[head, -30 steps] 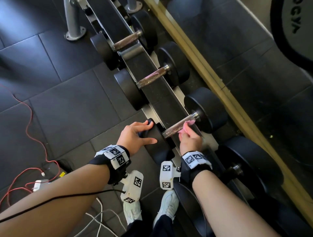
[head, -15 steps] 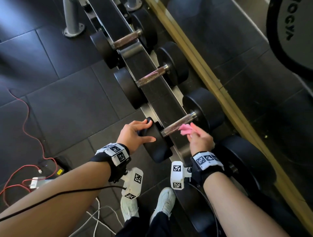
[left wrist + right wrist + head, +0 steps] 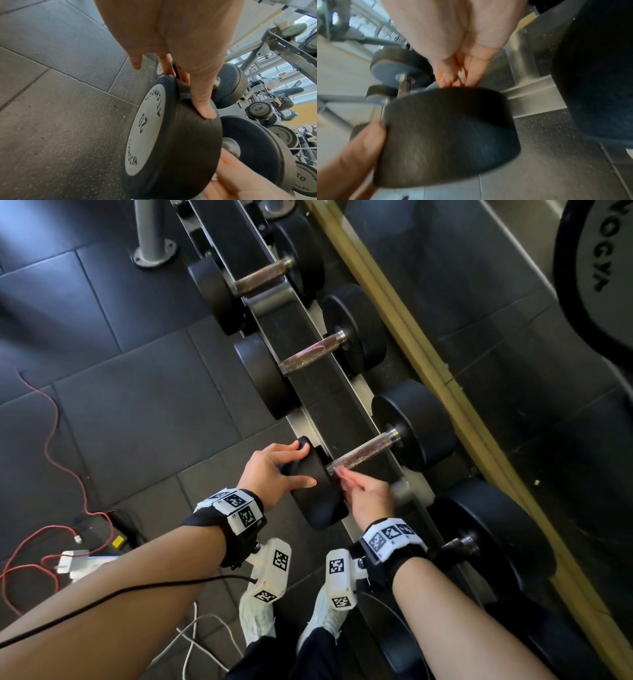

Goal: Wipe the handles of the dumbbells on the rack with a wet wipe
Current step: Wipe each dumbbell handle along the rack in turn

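A black dumbbell marked 20 lies across the rack, its speckled metal handle (image 3: 363, 451) bare along most of its length. My left hand (image 3: 277, 470) grips the near head (image 3: 322, 501), thumb (image 3: 204, 108) on the rim and fingers over the top. My right hand (image 3: 366, 494) is at the handle's near end, fingertips against the inner face of that head. Its fingers (image 3: 462, 77) are pressed together on the pink wet wipe, which shows only as a pale sliver (image 3: 342, 474). The far head (image 3: 414, 426) stands by the mirror.
Two smaller dumbbells (image 3: 311, 357) (image 3: 263, 277) lie farther along the rack rail (image 3: 294, 385); a bigger one (image 3: 489, 539) sits to my right. A wood-framed mirror (image 3: 428, 364) runs behind. Red cables (image 3: 51, 440) and a charger (image 3: 82, 563) lie on the floor at left.
My right hand has slid with the wipe from the far part of the handle down to its near end. The pink wipe is now mostly hidden. The left hand has stayed on the head.
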The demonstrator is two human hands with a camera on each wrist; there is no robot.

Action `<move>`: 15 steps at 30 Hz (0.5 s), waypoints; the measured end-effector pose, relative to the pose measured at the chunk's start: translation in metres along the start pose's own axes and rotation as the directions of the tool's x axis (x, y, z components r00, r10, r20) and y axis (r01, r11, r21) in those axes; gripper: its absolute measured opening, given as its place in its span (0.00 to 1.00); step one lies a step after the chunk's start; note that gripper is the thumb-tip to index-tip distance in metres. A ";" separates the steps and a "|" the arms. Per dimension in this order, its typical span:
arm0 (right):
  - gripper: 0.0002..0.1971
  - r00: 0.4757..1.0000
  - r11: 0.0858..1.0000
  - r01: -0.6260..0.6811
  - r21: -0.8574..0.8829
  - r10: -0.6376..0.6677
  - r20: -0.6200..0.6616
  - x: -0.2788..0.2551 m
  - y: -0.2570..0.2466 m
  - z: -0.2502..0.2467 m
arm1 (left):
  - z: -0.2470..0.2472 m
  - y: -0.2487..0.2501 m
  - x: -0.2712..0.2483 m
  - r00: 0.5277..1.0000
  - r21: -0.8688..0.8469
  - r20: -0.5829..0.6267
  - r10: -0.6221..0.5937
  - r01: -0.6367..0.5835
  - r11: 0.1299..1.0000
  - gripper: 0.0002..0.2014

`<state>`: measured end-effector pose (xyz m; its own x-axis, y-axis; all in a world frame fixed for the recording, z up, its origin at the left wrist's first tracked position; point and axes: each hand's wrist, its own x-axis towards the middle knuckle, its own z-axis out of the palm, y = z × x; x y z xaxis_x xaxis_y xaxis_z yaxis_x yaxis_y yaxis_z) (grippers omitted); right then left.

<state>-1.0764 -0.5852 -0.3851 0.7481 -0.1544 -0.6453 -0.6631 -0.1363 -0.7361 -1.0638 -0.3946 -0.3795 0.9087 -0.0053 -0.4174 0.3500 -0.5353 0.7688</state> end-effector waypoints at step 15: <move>0.16 0.920 0.968 0.155 0.198 -0.069 -0.386 0.027 -0.003 -0.018 | 0.001 -0.004 0.000 1.000 -0.023 -0.014 0.010 -0.010 1.000 0.31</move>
<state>-1.0548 -0.6069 -0.3962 0.7242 -0.5099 -0.4642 -0.5204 0.0375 -0.8531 -1.0655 -0.3937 -0.3827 0.9153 0.0013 -0.4027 0.3457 -0.5152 0.7842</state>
